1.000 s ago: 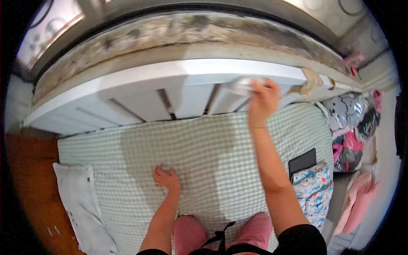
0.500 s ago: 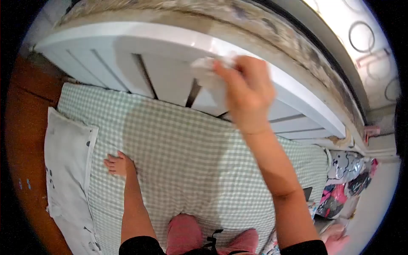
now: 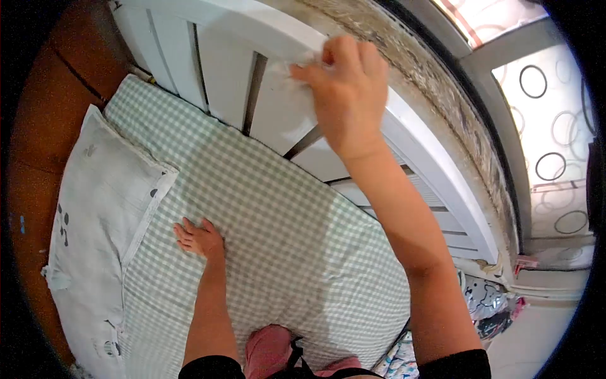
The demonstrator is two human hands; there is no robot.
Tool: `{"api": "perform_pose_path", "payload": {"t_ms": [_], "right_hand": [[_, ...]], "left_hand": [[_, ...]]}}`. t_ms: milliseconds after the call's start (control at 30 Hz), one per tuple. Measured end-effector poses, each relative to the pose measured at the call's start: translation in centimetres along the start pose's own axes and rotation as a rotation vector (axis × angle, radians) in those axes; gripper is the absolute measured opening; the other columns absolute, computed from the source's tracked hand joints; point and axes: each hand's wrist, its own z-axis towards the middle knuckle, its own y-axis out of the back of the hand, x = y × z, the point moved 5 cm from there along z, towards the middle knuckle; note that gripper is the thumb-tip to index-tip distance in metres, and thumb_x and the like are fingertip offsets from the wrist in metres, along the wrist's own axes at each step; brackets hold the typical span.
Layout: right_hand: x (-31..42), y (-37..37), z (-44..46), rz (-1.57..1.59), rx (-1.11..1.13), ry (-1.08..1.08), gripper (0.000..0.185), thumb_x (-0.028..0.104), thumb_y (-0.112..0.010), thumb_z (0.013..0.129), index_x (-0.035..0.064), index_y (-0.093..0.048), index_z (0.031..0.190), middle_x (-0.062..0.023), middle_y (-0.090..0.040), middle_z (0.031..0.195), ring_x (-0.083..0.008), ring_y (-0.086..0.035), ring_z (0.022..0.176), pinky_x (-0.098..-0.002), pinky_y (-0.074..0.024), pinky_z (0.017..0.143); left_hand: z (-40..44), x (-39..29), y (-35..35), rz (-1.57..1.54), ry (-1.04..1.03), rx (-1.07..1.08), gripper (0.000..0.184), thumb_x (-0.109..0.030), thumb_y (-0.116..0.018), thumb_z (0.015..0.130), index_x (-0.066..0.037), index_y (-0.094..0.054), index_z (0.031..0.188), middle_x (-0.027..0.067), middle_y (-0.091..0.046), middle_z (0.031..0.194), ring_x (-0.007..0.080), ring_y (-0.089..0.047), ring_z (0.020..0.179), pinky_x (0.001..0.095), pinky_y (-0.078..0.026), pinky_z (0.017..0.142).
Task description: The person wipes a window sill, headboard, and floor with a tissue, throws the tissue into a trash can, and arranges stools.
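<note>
My right hand [image 3: 350,95] is closed around a thin white wipe [image 3: 299,88], at the top rail of a white slatted bed board [image 3: 278,28]. The wipe blends with the white board, and most of it is hidden by the fingers. My left hand [image 3: 201,239] lies flat with its fingers spread on a green-and-white checked bed sheet [image 3: 284,215], to the right of a pale pillow [image 3: 113,189] with dark printed figures. My knees, in pink trousers, rest on the sheet at the bottom of the view.
Behind the board runs a ledge [image 3: 404,69] with a worn, peeling surface. Beyond it is a window with a circle-patterned covering [image 3: 549,126]. Bagged items [image 3: 489,300] lie at the lower right past the bed. Brown wood panelling [image 3: 69,82] stands on the left.
The view has turned, so the bed board slopes more steeply and more window shows. My right hand has shifted along the top rail toward the left with the wipe. My left hand stays planted on the sheet.
</note>
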Motion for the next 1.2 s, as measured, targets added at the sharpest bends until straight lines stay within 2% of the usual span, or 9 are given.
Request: {"api": "perform_pose_path", "payload": {"t_ms": [233,333,500,533,600,800,1000,1033,1200], "right_hand": [[-3.9,9.6,-6.5,-0.201,0.111,-0.121,0.024,0.006,-0.073,0.053,0.0170,-0.072,0.074,-0.0049,-0.051,0.075,-0.0217,-0.048,0.068,-0.0326,-0.0364,0.057],[-3.1,6.5,-3.6,-0.030,0.260,-0.078,0.025,0.004,-0.072,0.056,0.0170,-0.073,0.078,-0.0055,-0.050,0.076,-0.0225,-0.048,0.070,-0.0332,-0.0382,0.057],[2.6,-6.6,8.0,0.143,0.165,0.090,0.012,0.015,-0.069,0.066,0.0158,-0.071,0.077,-0.0077,-0.052,0.079,-0.0282,-0.051,0.079,-0.0388,-0.0423,0.066],[4.7,-6.7,10.0,0.169,0.165,0.152,0.017,0.010,-0.071,0.065,0.0157,-0.071,0.081,-0.0060,-0.050,0.079,-0.0271,-0.051,0.079,-0.0365,-0.0431,0.068],[3.5,-8.3,9.8,0.170,0.168,0.127,0.011,0.015,-0.068,0.066,0.0156,-0.071,0.077,-0.0076,-0.053,0.079,-0.0286,-0.051,0.079,-0.0383,-0.0423,0.066],[1.0,-2.5,4.5,0.147,0.316,-0.168,0.024,0.005,-0.072,0.061,0.0166,-0.071,0.082,-0.0068,-0.048,0.075,-0.0263,-0.050,0.076,-0.0362,-0.0426,0.066],[6.7,-12.2,14.0,0.118,0.249,0.110,0.017,0.008,-0.067,0.069,0.0146,-0.069,0.084,-0.0101,-0.054,0.081,-0.0280,-0.057,0.076,-0.0366,-0.0477,0.065],[8.0,-12.5,15.2,0.152,0.224,0.141,0.022,0.009,-0.071,0.069,0.0174,-0.069,0.089,-0.0100,-0.051,0.078,-0.0278,-0.055,0.069,-0.0377,-0.0451,0.062],[4.4,-8.4,11.9,0.209,0.405,-0.025,0.026,0.002,-0.068,0.067,0.0149,-0.068,0.090,-0.0099,-0.056,0.084,-0.0257,-0.060,0.076,-0.0367,-0.0489,0.065]], "left_hand": [[0.1,0.8,-0.9,-0.036,0.009,0.086,0.056,-0.044,-0.038,0.093,-0.004,-0.035,0.133,0.0140,-0.025,0.141,0.0313,-0.020,0.133,0.0526,-0.018,0.105],[-0.1,1.2,-0.8,-0.059,0.002,0.114,0.058,-0.045,-0.039,0.092,-0.005,-0.034,0.134,0.0143,-0.025,0.141,0.0318,-0.020,0.133,0.0527,-0.017,0.105],[0.1,1.6,-1.0,-0.099,0.060,0.193,0.059,-0.046,-0.041,0.091,-0.005,-0.034,0.133,0.0149,-0.026,0.140,0.0328,-0.020,0.132,0.0533,-0.014,0.106],[0.0,1.4,-0.9,-0.112,0.043,0.166,0.059,-0.045,-0.041,0.091,-0.005,-0.035,0.133,0.0151,-0.026,0.140,0.0330,-0.020,0.132,0.0534,-0.013,0.106],[0.0,1.6,-0.3,-0.118,0.041,0.141,0.058,-0.044,-0.042,0.091,-0.004,-0.035,0.133,0.0154,-0.026,0.140,0.0332,-0.020,0.132,0.0535,-0.012,0.106],[0.7,2.1,-0.7,-0.208,0.072,0.231,0.056,-0.039,-0.048,0.089,-0.004,-0.037,0.132,0.0176,-0.027,0.140,0.0346,-0.022,0.132,0.0539,-0.012,0.106],[0.3,1.9,-1.0,-0.231,0.047,0.191,0.055,-0.037,-0.050,0.086,-0.003,-0.039,0.129,0.0184,-0.030,0.139,0.0348,-0.023,0.131,0.0533,-0.015,0.106],[0.4,1.9,-0.9,-0.232,0.052,0.210,0.055,-0.037,-0.050,0.087,-0.004,-0.040,0.129,0.0183,-0.030,0.139,0.0348,-0.024,0.131,0.0529,-0.015,0.106],[0.6,1.9,-0.4,-0.226,0.014,0.235,0.054,-0.039,-0.047,0.088,-0.005,-0.039,0.129,0.0174,-0.029,0.139,0.0345,-0.023,0.131,0.0529,-0.016,0.105]]}}
